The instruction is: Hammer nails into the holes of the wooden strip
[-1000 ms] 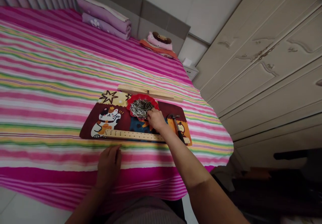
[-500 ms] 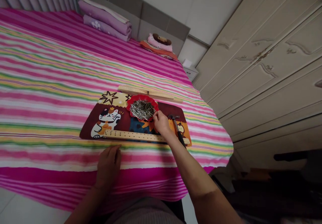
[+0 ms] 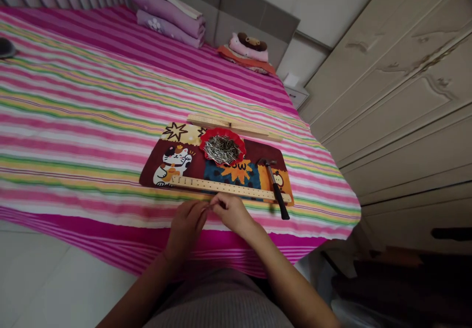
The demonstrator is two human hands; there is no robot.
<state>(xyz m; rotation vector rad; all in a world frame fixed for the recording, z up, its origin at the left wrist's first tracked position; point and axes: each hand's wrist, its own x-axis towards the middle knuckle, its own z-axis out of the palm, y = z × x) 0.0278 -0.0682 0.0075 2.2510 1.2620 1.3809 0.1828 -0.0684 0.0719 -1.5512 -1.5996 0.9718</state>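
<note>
Left hand and right hand meet, fingertips bunched, can't tell if clamped on anything, just short of the long, pale, dark-dotted wooden strip on the multicoloured cartoon-print mat; strip likely light, stiff, best held by its edges.

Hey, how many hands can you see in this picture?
2. The left hand is over the striped cloth, in front of the holed wooden strip; the right hand is beside it, fingertips close together. No others show.
</note>
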